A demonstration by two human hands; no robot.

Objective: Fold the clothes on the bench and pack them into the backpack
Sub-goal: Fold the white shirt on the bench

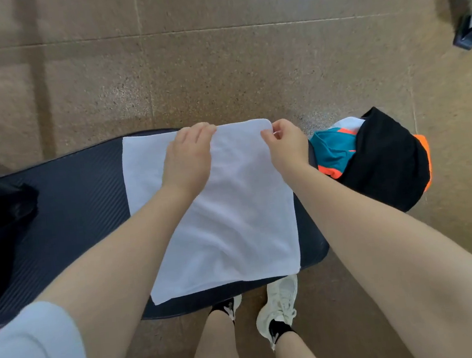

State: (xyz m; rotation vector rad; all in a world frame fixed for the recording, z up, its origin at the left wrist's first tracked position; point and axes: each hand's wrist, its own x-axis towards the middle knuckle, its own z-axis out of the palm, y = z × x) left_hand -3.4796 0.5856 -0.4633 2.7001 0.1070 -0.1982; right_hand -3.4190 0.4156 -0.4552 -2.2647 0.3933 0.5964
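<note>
We see a white cloth (226,209) flat on a dark bench (78,202) over speckled brown floor (216,72). Left hand (188,157) presses the cloth's far edge, fingers straight; right hand (286,143) pinches its far corner. Black backpack (385,161) right of the cloth.

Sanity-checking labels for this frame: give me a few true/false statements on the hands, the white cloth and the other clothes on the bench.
1. The white cloth lies flat on the dark bench. True.
2. The right hand pinches the cloth's far right corner. True.
3. The left hand hangs off the bench, away from the cloth. False: it is at the cloth's far edge, fingers over it.
4. The teal and orange garment lies at the bench's left end. False: it is at the right end, beside a black garment.
</note>
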